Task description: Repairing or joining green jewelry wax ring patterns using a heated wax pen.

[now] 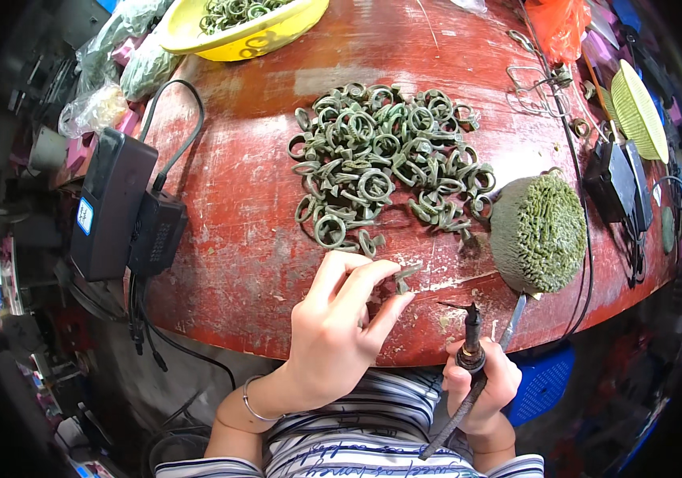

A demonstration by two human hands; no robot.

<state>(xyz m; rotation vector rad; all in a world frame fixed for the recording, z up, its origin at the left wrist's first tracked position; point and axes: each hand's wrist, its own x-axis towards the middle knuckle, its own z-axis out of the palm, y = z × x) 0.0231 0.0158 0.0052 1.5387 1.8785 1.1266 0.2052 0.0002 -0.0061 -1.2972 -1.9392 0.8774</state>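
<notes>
My left hand (333, 334) pinches a small green ring-like piece (402, 279) between thumb and forefinger above the red, scuffed table (237, 295). My right hand (491, 382) grips an upright dark pen-like tool (473, 334) with a thin tip angled left toward that piece, a short gap away. A long grey strip (510, 323) runs diagonally behind the tool, from the table edge down to my lap. A heap of similar green rings (373, 143) lies beyond my hands. A rounded, rough-topped green lump (540, 235) stands at the right of the heap.
Black power adapters with cables (110, 207) sit at left, more black boxes (616, 183) at right. A yellow basin (257, 44) of rings and plastic bags (142, 72) are at back left. A red bag (552, 28) and pale green basket (636, 107) are at back right.
</notes>
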